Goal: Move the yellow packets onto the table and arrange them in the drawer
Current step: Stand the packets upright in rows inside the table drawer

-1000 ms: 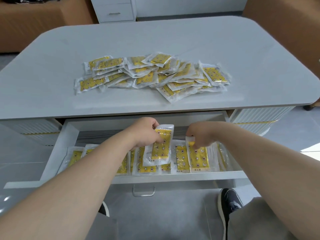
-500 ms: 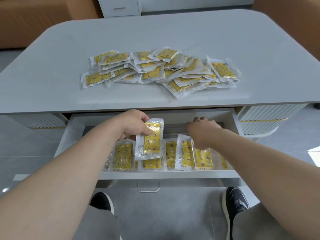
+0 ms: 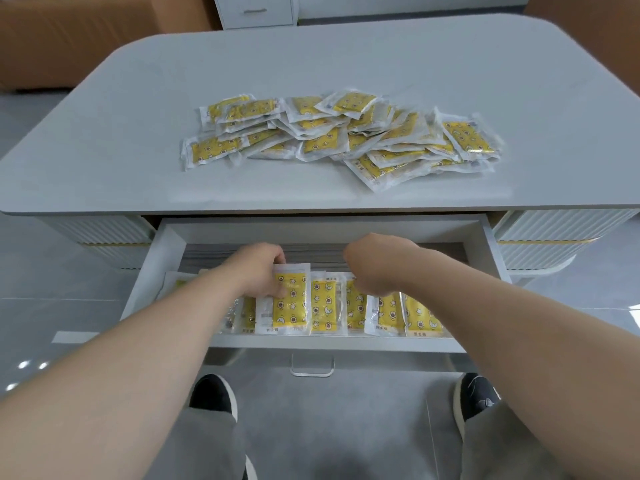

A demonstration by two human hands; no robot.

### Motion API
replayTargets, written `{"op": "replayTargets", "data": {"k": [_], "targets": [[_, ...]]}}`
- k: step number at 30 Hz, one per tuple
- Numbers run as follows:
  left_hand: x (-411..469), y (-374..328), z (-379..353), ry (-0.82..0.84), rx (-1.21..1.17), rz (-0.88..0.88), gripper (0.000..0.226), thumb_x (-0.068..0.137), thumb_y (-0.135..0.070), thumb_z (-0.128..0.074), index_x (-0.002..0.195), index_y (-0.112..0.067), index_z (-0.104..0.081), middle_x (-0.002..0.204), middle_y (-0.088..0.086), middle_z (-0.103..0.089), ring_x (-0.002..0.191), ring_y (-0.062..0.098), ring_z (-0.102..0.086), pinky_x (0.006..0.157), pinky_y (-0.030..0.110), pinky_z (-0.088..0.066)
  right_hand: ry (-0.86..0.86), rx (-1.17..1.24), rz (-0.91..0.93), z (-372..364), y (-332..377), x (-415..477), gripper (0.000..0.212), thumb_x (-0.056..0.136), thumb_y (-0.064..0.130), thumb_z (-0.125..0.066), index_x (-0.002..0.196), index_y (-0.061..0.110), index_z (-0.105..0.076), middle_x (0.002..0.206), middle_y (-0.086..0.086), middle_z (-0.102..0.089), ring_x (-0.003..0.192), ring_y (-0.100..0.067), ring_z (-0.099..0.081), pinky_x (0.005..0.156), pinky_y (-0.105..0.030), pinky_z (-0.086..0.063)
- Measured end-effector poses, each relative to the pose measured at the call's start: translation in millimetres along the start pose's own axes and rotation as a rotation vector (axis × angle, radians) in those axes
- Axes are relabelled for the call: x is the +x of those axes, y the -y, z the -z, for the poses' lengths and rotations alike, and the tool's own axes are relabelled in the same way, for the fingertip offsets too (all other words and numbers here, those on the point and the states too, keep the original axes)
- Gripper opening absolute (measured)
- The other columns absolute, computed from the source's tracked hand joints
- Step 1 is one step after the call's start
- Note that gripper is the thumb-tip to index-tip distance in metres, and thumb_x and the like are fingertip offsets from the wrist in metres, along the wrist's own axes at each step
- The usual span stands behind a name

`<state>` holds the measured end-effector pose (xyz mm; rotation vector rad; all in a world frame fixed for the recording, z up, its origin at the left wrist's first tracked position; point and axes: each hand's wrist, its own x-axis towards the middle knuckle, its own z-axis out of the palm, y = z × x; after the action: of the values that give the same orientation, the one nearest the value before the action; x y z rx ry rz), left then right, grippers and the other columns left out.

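Fingers (image 3: 279, 259) of L hand (image 3: 259, 271) pinch top edge of one yellow packet (image 3: 290, 301), which lies over the row of packets (image 3: 391, 313) in the open drawer (image 3: 166, 258). R hand (image 3: 374, 265) curls down onto the row just beside; its fingers are hidden, can't tell if gripping anything. Loose pile of packets (image 3: 346, 133) sits on table (image 3: 138, 133) above drawer, well apart from hands.

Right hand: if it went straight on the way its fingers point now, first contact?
The right hand is curled fingers-down, so it would first meet the row of packets in the drawer right beneath it. It may already touch one; depth is unclear.
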<state>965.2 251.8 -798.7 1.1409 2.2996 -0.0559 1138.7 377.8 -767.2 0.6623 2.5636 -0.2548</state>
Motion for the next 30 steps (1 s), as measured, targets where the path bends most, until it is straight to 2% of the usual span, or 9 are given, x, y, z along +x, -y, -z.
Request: {"op": "replayTargets", "data": {"k": [5,9,12,14,17,19,22,27,30], "targets": [[-2.2,3.0,-10.0,-0.098,0.278,-0.063,0.064,0.072,-0.055,-0.081,0.122,-0.029,-0.052,0.132,-0.002,-0.053,0.125,0.023,-0.047,0.108,0.042,-0.036,-0.048,0.015,0.008,2.1,0.0,1.3,0.009,0.094,0.010,-0.053,0.096,0.014,-0.061,0.093,-0.002,-0.062,0.077,-0.020,-0.061,0.054,-0.027,-0.044],[-5.7,-11.4,-6.6,-0.117,0.493,-0.057,0.073,0.073,-0.053,-0.080,0.132,-0.023,-0.048,0.134,0.005,-0.047,0.127,0.026,-0.044,0.110,0.040,-0.035,-0.120,0.048,0.007,9.8,-3.4,-0.8,0.012,0.095,0.016,-0.054,0.085,0.020,-0.052,0.087,0.001,-0.056,0.076,-0.020,-0.058,0.058,-0.030,-0.047],[-15.1,-41.5,8.3,-0.191,0.434,-0.102,0.044,0.081,-0.032,-0.076,0.120,-0.022,-0.056,0.120,0.003,-0.057,0.109,0.025,-0.058,0.091,0.037,-0.047,-0.216,0.176,0.015,26.7,-10.0,-8.5,0.025,0.096,0.025,-0.057,0.075,0.023,-0.044,0.080,0.003,-0.055,0.070,-0.016,-0.053,0.059,-0.029,-0.045],[-23.1,-61.3,27.8,-0.250,0.188,-0.114,0.023,0.085,-0.036,-0.072,0.102,-0.023,-0.062,0.101,-0.002,-0.064,0.091,0.023,-0.063,0.073,0.032,-0.050,-0.311,0.388,-0.002,39.5,-14.7,-13.1,0.029,0.094,0.026,-0.063,0.072,0.021,-0.044,0.074,0.004,-0.053,0.065,-0.013,-0.049,0.056,-0.027,-0.039],[-29.2,-75.6,53.5,-0.397,-0.079,-0.148,0.022,0.090,-0.045,-0.067,0.088,-0.023,-0.064,0.083,-0.004,-0.063,0.078,0.020,-0.062,0.065,0.031,-0.049,-0.493,0.817,-0.125,54.3,-19.4,-13.3,0.022,0.091,0.021,-0.068,0.078,0.019,-0.051,0.075,-0.003,-0.063,0.070,-0.020,-0.065,0.063,-0.037,-0.056],[-26.4,-77.1,60.5,-0.544,-0.134,-0.174,0.021,0.095,-0.043,-0.062,0.096,-0.023,-0.065,0.092,-0.004,-0.064,0.085,0.020,-0.061,0.070,0.033,-0.049,-0.570,1.218,-0.236,60.6,-23.0,-12.6,0.009,0.092,0.014,-0.066,0.092,0.017,-0.058,0.085,-0.006,-0.068,0.072,-0.021,-0.073,0.065,-0.040,-0.062],[-10.5,-77.9,62.5,-0.701,-0.069,-0.262,0.028,0.100,-0.036,-0.057,0.122,-0.019,-0.064,0.121,-0.001,-0.060,0.113,0.021,-0.055,0.091,0.035,-0.046,-0.596,1.635,-0.302,67.5,-30.9,-11.1,0.018,0.095,0.007,-0.062,0.112,0.015,-0.061,0.103,-0.006,-0.069,0.072,-0.019,-0.075,0.057,-0.030,-0.058],[16.0,-79.8,66.2,-0.633,0.094,-0.265,0.051,0.104,-0.041,-0.044,0.149,-0.017,-0.043,0.157,0.003,-0.038,0.144,0.023,-0.033,0.113,0.041,-0.033,-0.546,1.826,-0.316,73.8,-39.1,-7.4,0.029,0.096,0.006,-0.064,0.124,0.012,-0.061,0.112,-0.011,-0.065,0.068,-0.024,-0.074,0.057,-0.032,-0.059],[26.5,-80.8,68.3,-0.537,0.144,-0.243,0.054,0.105,-0.045,-0.037,0.151,-0.017,-0.040,0.167,0.007,-0.018,0.153,0.025,-0.015,0.120,0.043,-0.022,-0.508,1.895,-0.341,76.7,-39.4,-2.6,0.012,0.098,0.011,-0.064,0.110,0.009,-0.064,0.110,-0.009,-0.065,0.071,-0.024,-0.075,0.057,-0.032,-0.058]]}}
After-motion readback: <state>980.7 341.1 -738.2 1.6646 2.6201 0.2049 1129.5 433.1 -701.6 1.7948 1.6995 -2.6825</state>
